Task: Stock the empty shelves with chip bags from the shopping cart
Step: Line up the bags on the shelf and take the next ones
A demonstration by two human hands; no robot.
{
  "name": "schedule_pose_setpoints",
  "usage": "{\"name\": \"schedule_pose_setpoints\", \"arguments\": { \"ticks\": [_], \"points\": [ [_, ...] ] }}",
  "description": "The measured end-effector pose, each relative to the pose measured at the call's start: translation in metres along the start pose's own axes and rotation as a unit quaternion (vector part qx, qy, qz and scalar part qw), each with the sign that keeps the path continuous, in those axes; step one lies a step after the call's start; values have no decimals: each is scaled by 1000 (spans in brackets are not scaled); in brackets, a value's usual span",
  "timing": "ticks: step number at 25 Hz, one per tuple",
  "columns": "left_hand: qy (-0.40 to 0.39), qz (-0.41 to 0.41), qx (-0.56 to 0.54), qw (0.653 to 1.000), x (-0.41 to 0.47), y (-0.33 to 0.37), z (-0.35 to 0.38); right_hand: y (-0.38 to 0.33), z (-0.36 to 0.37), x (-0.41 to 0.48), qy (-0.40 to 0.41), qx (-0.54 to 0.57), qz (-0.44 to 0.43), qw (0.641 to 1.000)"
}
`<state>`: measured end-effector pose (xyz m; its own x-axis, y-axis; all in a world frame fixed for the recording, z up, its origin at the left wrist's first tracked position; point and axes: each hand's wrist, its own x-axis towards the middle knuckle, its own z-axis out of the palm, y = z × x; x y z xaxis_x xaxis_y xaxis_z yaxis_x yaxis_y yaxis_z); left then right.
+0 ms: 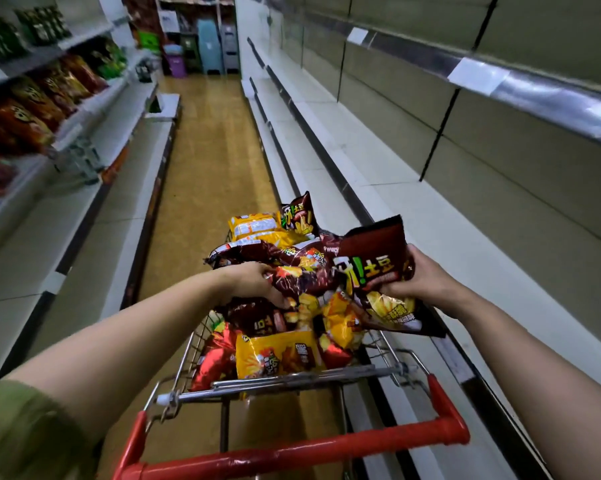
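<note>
Two runs of shelving line this aisle, and we start at the far left, where the stocked shelves (32,98) carry rows of red and green snack packs. A green sleeve (25,431) sits at the lower left corner, and that bare arm reaches forward over the tan floor (209,150) into the load. The left hand (254,284) lies on top of the pile, fingers curled round the edge of a dark red bag (302,275) that lies among the others. In the middle stands the shopping cart (292,379), its red handle (292,445) nearest us, heaped with chip bags (340,323); a yellow bag (278,355) leans against the near wire wall. Over to the right, the right hand (420,278) grips a brown bag (371,247) by its side, thumb and fingers clamped on it, holding it tilted above the cart's right edge. Beyond it, the empty shelves (448,244) stretch away bare and white along the right side.
</note>
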<state>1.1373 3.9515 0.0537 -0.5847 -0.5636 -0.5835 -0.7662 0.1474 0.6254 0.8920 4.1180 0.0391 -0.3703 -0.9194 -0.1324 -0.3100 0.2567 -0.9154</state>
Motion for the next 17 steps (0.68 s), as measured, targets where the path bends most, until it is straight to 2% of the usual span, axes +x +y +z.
{"name": "schedule_pose_setpoints", "arguments": {
  "ticks": [2,5,8,11,13,17],
  "points": [
    [-36,-8,-203,979,-12,-5,-6,-13,-1,-5,-2,87,-19,996],
    [-61,0,-405,912,-31,-15,-1,-27,-3,-15,4,196,-3,980],
    [-11,65,-519,852,-45,-22,21,-30,0,-27,-7,281,4,960],
    [6,94,-571,815,-58,-20,40,-32,3,-38,-63,317,10,946],
    [-1,108,-567,816,-61,-19,43,-37,3,-46,-83,306,16,948],
    [-42,144,-477,866,-61,-5,38,-60,1,-68,-73,207,-8,976]
  ]
}}
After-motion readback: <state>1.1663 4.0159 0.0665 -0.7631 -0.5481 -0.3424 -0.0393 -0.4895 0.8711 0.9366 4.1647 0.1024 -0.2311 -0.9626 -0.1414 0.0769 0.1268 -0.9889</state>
